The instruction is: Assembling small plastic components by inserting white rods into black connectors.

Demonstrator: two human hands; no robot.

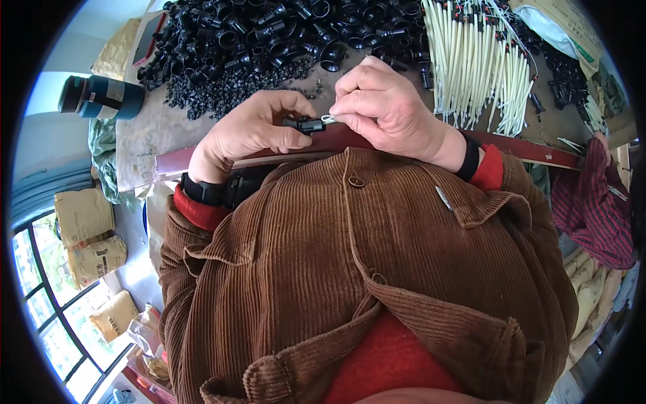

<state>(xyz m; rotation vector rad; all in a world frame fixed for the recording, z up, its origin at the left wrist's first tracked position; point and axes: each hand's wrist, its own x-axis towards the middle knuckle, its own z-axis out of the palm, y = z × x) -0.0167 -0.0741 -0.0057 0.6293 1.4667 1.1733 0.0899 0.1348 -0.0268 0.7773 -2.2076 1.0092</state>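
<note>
Your left hand (252, 126) grips a small black part (311, 126) between thumb and fingers, near the dark-red edge strip (333, 141). Your right hand (393, 108) pinches a pale looped cord (328, 118) at the part's right end; contact cannot be confirmed.

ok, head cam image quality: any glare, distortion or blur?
Head view: black outside the round fisheye rim, and the table's red front edge looks bowed; head view: window panes at lower left are washed out nearly white; head view: small highlights on the glossy black parts; head view: left hand and right hand look fairly sharp.
</note>
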